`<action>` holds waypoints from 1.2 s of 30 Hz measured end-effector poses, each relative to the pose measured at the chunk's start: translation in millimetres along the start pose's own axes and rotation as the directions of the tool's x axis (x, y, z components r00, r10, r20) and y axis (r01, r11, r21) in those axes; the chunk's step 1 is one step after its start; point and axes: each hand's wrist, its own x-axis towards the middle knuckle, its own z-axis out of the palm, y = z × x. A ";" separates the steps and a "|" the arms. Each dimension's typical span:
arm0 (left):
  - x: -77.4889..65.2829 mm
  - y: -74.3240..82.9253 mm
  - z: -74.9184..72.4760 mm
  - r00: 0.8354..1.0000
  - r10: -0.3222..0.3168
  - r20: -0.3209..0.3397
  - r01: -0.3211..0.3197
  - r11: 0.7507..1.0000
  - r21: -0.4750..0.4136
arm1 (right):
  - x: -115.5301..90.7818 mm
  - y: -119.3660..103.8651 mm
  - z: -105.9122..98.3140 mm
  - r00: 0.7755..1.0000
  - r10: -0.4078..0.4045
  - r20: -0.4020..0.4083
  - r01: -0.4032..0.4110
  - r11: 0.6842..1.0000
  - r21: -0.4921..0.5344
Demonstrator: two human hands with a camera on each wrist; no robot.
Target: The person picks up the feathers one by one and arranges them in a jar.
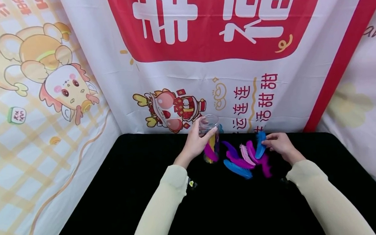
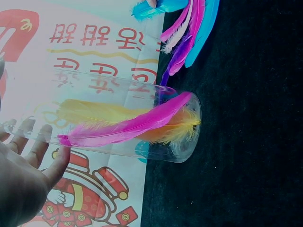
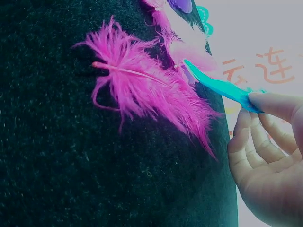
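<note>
Curling the fingers of our left hand round the jar, near its mouth, we hold it; pink and yellow feathers stand inside. Just right of the jar, loose feathers lie on the black table. Farther right of the jar, our right hand pinches a blue feather.
</note>
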 end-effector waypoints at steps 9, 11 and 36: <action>0.4 0.8 -0.2 1.000 0.007 -0.004 -0.007 1.000 0.003 | 0.3 0.1 -1.4 1.000 0.025 0.005 -0.025 1.000 0.009; 0.9 0.7 -0.1 1.000 0.014 -0.004 -0.014 1.000 0.005 | 0.4 0.4 -1.9 1.000 0.027 0.008 -0.027 1.000 0.014; 0.6 -1.8 -0.2 1.000 0.013 -0.003 -0.013 1.000 -0.005 | 0.1 0.6 -1.1 0.999 0.021 0.030 -0.023 0.998 0.066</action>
